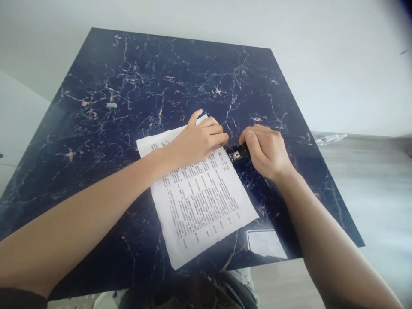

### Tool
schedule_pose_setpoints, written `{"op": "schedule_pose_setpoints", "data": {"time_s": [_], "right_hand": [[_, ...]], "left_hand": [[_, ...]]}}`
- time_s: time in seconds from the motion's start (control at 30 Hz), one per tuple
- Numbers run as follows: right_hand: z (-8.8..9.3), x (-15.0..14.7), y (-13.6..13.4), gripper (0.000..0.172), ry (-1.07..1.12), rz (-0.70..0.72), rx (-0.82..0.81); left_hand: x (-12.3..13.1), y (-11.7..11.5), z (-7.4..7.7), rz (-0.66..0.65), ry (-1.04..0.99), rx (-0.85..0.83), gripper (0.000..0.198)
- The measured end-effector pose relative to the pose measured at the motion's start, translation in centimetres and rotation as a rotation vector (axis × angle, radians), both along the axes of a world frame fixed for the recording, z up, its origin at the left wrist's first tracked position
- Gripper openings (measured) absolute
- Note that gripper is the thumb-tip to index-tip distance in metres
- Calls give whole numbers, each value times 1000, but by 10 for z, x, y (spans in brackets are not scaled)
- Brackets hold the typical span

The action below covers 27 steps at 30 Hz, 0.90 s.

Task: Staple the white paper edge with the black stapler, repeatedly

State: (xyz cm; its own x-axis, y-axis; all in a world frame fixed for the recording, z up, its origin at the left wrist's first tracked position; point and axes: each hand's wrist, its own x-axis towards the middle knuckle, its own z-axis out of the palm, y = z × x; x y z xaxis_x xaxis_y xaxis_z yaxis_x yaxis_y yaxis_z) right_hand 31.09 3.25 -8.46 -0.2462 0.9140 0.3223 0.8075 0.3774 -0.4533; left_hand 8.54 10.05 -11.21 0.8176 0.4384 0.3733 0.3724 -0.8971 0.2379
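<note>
A stack of printed paper (pixel 199 206) lies tilted on the dark blue marbled table (pixel 180 64). My left hand (pixel 202 139) rests on its upper part, thumb stretched out and fingers bent over the top right edge. A black stapler (pixel 238 154) meets that edge near some handwriting, beside my left fingertips. My right hand (pixel 267 150) is wrapped round the stapler's outer end, which hides part of it. Whether the stapler's jaws are pressed together cannot be made out.
A small grey block, perhaps staples (pixel 111 105), lies on the table at the left. A white card or label (pixel 266 243) is at the near edge. A clear plastic item (pixel 331 139) lies beyond the table's right edge.
</note>
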Motion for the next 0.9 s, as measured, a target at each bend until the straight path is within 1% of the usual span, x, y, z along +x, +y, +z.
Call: {"op": "schedule_pose_setpoints", "data": {"time_s": [0.2, 0.43, 0.9], "right_hand": [[0, -1, 1, 53, -12, -7, -11], [1, -3, 1, 52, 2, -10, -13], [3, -5, -1, 54, -55, -5, -21]], "left_hand": [[2, 0, -5, -6, -17, -12, 26], [5, -1, -5, -3, -35, -26, 28], [6, 2, -8, 13, -21, -11, 26]]}}
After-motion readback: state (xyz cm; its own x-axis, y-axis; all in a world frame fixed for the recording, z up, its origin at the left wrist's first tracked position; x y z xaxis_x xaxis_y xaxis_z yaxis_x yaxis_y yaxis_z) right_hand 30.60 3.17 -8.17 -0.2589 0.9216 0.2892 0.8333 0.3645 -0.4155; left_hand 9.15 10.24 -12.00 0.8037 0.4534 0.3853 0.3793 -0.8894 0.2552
